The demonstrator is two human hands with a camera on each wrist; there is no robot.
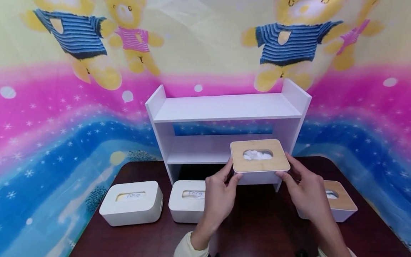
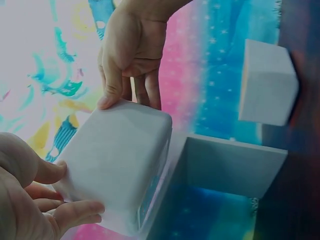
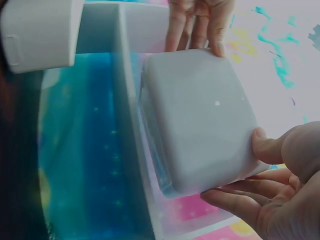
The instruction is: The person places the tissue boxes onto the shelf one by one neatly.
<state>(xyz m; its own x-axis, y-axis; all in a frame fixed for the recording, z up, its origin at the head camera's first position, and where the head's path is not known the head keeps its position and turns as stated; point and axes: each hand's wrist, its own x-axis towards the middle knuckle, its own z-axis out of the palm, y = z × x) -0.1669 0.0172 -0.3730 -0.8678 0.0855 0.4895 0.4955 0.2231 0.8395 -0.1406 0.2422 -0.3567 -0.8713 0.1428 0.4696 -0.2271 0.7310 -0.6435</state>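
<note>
Reading "Face" on white box

The white two-tier desktop shelf blocks the rear of the dark brown tabletop. Its top board and the left half of its lower board offer open room. Two white tissue boxes obstruct the front left; a bamboo-lidded box obstructs the right. The centre strip between them permits passage.
</note>
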